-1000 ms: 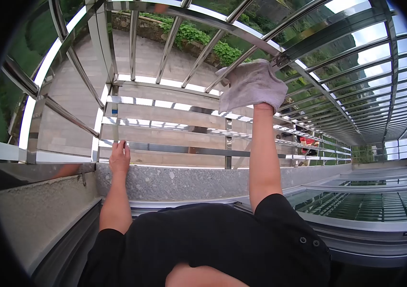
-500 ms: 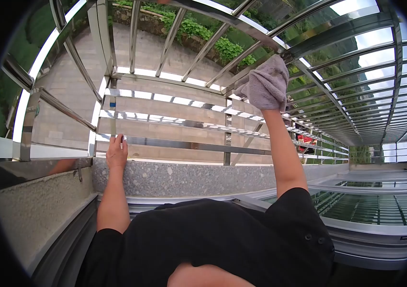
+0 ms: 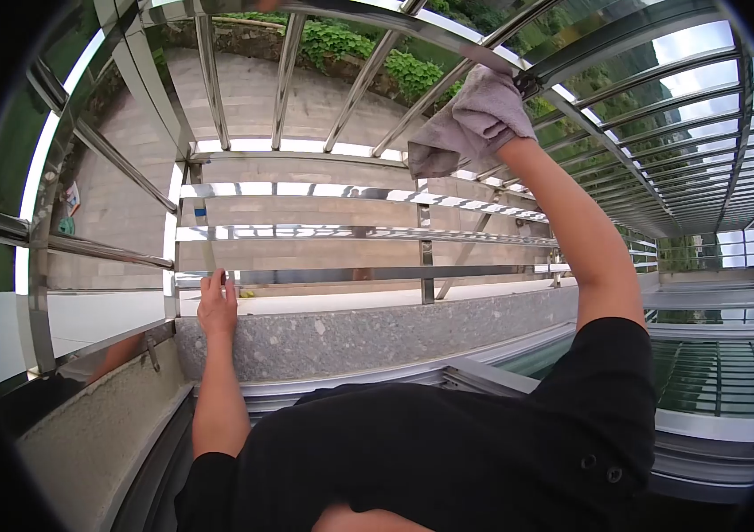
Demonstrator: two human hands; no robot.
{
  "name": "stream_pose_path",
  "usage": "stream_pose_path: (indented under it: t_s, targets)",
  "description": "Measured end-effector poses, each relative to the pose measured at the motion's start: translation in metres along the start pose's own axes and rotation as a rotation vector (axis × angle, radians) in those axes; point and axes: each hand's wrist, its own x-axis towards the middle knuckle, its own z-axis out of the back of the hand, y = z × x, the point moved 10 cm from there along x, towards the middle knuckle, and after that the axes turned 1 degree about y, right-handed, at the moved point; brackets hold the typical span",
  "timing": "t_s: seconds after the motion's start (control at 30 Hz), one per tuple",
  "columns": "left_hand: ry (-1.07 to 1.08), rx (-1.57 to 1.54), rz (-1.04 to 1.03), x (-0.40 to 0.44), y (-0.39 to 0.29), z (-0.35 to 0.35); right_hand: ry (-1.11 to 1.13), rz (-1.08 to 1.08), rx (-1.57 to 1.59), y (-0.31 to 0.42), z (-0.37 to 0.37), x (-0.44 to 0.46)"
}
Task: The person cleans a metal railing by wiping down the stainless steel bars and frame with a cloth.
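Observation:
A greyish-purple cloth (image 3: 474,120) is draped over my right hand (image 3: 516,147), which presses it to the shiny metal railing at the upper corner. Most of that hand's fingers are hidden under the fabric, and one corner of the cloth hangs down to the left. Lower left, my left hand (image 3: 217,306) has its fingers curled over the lowest flat metal rail (image 3: 332,275), close to the corner post. Beneath that hand runs a speckled stone ledge (image 3: 377,341).
Upright bars (image 3: 285,84) and a long slatted grille (image 3: 696,124) enclose the ledge. Sliding window frames (image 3: 714,426) lie to the right. A rough wall (image 3: 97,412) is at lower left. Paved ground (image 3: 244,102) and green plants (image 3: 337,44) show far below through the gaps.
My right hand and the cloth have shifted up and left along the rail, and the cloth has spread out leftward. My left hand stays on the lowest rail. The view has tilted slightly.

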Motion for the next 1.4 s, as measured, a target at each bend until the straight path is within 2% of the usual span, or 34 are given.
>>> stream_pose_path:
  t_s: [0.03,0.1,0.17,0.2,0.27,0.3,0.33,0.37,0.43,0.6,0.7,0.73,0.77,0.8,0.87,0.9,1.0,1.03,1.07,1.17,1.23,1.33,1.37,1.4]
  targets:
    - [-0.004,0.004,-0.002,0.002,0.001,-0.001,-0.316,-0.007,0.115,-0.013,-0.017,0.006]
    - [0.02,-0.024,0.022,0.002,0.007,-0.007,-0.25,-0.248,0.38,-0.042,-0.083,0.021]
    - [0.038,-0.031,0.047,0.002,0.009,-0.008,-0.207,-0.276,0.395,-0.043,-0.087,0.025]
    - [0.042,-0.022,0.056,0.001,0.008,-0.008,-0.201,-0.189,0.279,-0.037,-0.082,0.028]
    - [0.046,-0.019,0.065,0.001,0.009,-0.005,0.021,-0.128,0.176,-0.03,-0.134,0.042]
    - [0.044,-0.029,0.068,0.001,0.009,-0.005,0.237,-0.15,0.183,-0.036,-0.219,0.06]
    - [0.037,-0.042,0.072,0.001,0.01,-0.006,0.449,-0.171,0.186,-0.04,-0.272,0.068]
    - [0.038,-0.039,0.073,0.001,0.01,-0.006,0.566,-0.182,0.228,-0.034,-0.278,0.071]
    - [0.035,-0.038,0.077,0.002,0.011,-0.006,0.603,-0.187,0.331,-0.016,-0.27,0.079]
    - [-0.011,-0.057,0.044,-0.001,0.011,-0.005,0.357,-0.245,0.495,-0.006,-0.237,0.081]
    - [-0.025,-0.069,0.031,0.0,0.013,-0.005,0.003,-0.295,0.762,-0.021,-0.202,0.058]
    - [-0.026,-0.072,0.028,-0.001,0.014,-0.005,-0.141,-0.305,0.937,-0.026,-0.192,0.045]
    - [-0.038,-0.077,0.013,-0.001,0.013,-0.005,-0.305,-0.298,1.134,-0.031,-0.181,0.034]
    - [-0.048,-0.079,0.0,0.0,0.012,-0.005,-0.417,-0.239,1.177,-0.032,-0.17,0.022]
    - [-0.065,-0.076,-0.022,-0.001,0.012,-0.001,-0.434,0.064,0.612,-0.019,-0.099,-0.001]
    - [-0.076,-0.073,-0.03,0.001,0.008,0.001,-0.419,0.104,0.507,-0.012,-0.082,-0.01]
    - [-0.045,-0.05,-0.011,-0.002,0.009,0.0,-0.371,-0.063,0.705,-0.026,-0.039,-0.031]
    - [-0.035,-0.046,-0.002,-0.001,0.008,-0.001,-0.354,-0.057,0.621,-0.021,-0.019,-0.034]
    - [-0.028,-0.046,0.002,-0.003,0.008,-0.004,-0.246,-0.044,0.25,-0.001,0.026,-0.034]
    - [-0.044,-0.047,-0.022,0.001,0.01,-0.005,-0.529,0.083,0.42,-0.013,-0.025,-0.031]
    - [-0.021,-0.019,-0.001,0.0,0.008,-0.005,-0.404,0.046,0.372,-0.005,-0.044,-0.011]
    - [0.015,-0.017,0.031,0.002,0.013,-0.008,-0.435,0.034,0.684,-0.009,-0.092,0.015]
    - [0.026,-0.027,0.04,0.003,0.012,-0.01,-0.279,-0.094,0.951,-0.007,-0.151,0.027]
    - [0.033,-0.026,0.056,0.003,0.012,-0.011,-0.168,-0.13,0.959,0.004,-0.185,0.031]
